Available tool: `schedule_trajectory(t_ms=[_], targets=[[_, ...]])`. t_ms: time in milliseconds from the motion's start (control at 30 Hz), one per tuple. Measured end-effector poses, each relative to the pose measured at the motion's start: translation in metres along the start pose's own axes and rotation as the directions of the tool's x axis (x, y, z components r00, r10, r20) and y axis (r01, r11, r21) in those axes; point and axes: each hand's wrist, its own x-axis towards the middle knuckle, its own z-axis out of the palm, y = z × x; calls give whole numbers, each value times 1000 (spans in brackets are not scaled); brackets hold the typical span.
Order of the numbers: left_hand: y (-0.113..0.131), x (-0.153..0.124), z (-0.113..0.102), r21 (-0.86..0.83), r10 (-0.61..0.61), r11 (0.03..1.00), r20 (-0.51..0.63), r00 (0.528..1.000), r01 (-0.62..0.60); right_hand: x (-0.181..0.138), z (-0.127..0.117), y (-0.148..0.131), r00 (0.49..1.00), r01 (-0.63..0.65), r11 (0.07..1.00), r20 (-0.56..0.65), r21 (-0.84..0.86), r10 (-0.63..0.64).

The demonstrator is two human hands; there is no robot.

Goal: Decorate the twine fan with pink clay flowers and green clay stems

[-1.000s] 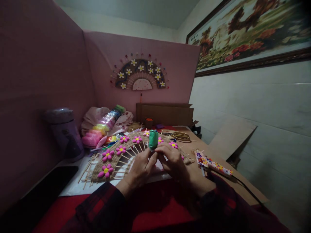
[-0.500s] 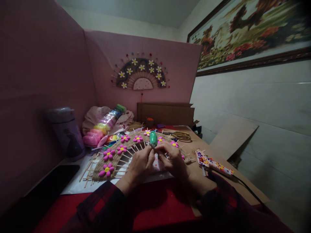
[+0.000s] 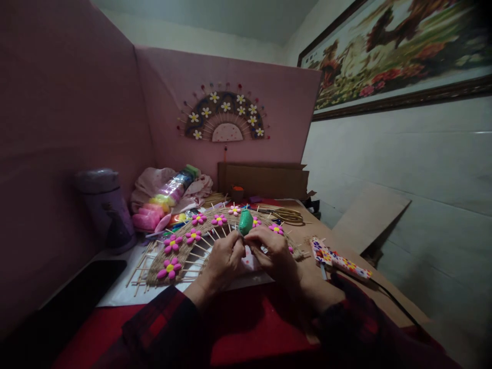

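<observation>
Between my hands a small packet of green modelling clay [image 3: 246,222] stands up above the fingertips. My left hand [image 3: 226,256] pinches the gathered lower end of its wrapper, and my right hand [image 3: 274,251] pinches the same end from the other side, fingertips nearly touching. Below and behind lies a half-round fan [image 3: 161,261] of twine woven over thin wooden sticks, decorated with pink clay flowers [image 3: 168,268] with yellow middles. My hands hide part of the fan's middle and right side. A spotted pale pink half-round piece [image 3: 248,260] shows between my wrists.
A hot glue gun [image 3: 340,259] with a cord lies at the right, near golden-handled scissors [image 3: 289,215]. Bagged coloured clay [image 3: 169,192], a purple flask [image 3: 105,210] and a dark flat object [image 3: 82,292] are at the left. Cardboard [image 3: 265,179] stands behind. A finished fan [image 3: 226,115] hangs on the pink panel.
The green packet has tipped slightly to the right and shows more of its broad side. Both hands keep their pinch in nearly the same place.
</observation>
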Motion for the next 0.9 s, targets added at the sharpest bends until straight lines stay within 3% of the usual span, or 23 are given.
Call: schedule_trajectory(t_ms=[367,533,733,800,900], targets=[[-1,-2,1,153,2,988,-29,1000,3,0,2,4,996,75,991,54,-108,-69],[0,-2,4,210,65,977,-101,993,-43,-3,6,1,996,83,958,55,-273,-71],[4,1,12,241,56,970,-201,978,-6,-7,14,0,997,43,802,-27,-596,-73],[5,2,14,257,51,966,-233,971,11,-6,12,2,997,10,768,-55,-640,-58],[7,2,14,238,18,970,-264,964,46,-3,7,4,993,-76,793,-117,-604,6]])
